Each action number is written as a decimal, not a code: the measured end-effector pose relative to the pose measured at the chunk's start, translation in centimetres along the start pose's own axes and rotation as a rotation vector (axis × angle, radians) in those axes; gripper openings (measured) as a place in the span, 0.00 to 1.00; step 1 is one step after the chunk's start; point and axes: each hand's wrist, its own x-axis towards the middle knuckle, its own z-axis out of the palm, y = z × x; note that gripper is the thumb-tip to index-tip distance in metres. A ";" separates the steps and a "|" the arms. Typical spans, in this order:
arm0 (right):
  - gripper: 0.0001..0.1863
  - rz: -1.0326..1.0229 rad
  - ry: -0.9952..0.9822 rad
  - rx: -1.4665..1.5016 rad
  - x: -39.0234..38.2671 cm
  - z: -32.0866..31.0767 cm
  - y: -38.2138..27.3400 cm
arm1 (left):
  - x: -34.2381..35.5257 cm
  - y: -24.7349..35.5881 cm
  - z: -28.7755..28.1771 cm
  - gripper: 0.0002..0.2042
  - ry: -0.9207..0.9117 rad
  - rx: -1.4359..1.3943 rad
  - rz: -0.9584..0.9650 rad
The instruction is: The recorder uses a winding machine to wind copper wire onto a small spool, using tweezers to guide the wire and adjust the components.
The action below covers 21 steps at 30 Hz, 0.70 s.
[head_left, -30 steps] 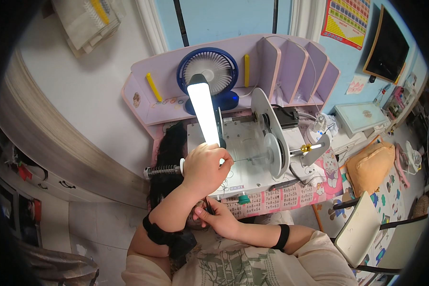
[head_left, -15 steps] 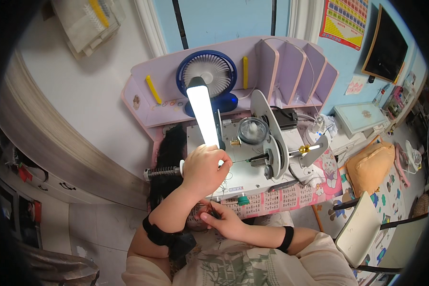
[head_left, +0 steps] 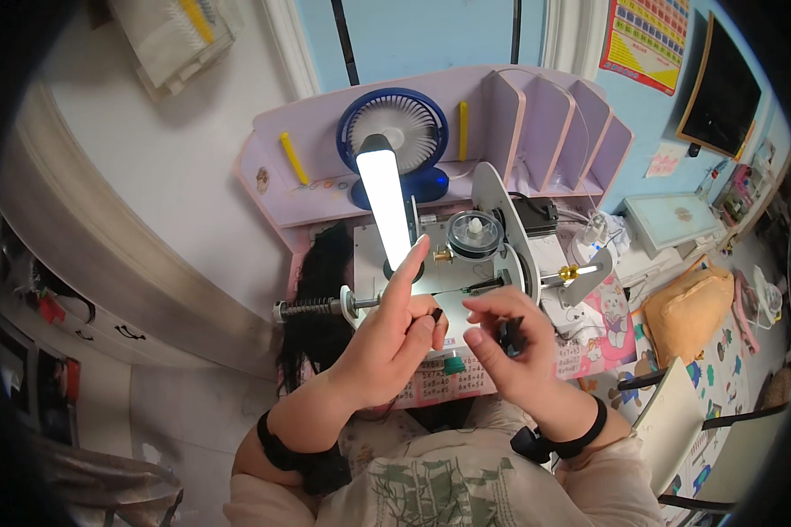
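My left hand (head_left: 394,332) is raised in front of a white tabletop machine (head_left: 373,250). Its index finger points up while the thumb and other fingers are pressed together around a small black piece (head_left: 437,314), too small to name. Close by on the right, my right hand (head_left: 520,342) hangs over the machine's front edge, fingers curved and apart, with nothing visible between them. A clear-topped spool (head_left: 475,235) sits on the machine beside a tall white side plate (head_left: 506,211). A spring-loaded rod (head_left: 312,307) sticks out left over a bundle of long black hair (head_left: 316,272).
A lit lamp bar (head_left: 383,206) stands over the machine, before a blue fan (head_left: 394,136) and a lilac shelf (head_left: 294,136). A yellow-tipped holder (head_left: 569,272) juts out right. A cream chair (head_left: 668,422) and orange cushion (head_left: 690,307) are at the right.
My left hand has moved off the machine's thread area, its index finger now raised. My right hand has risen from near my lap, moving right and opening.
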 end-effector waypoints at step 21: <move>0.05 0.016 -0.091 0.017 1.1 0.1 -1.3 | -0.7 1.4 1.1 0.24 0.069 0.309 0.181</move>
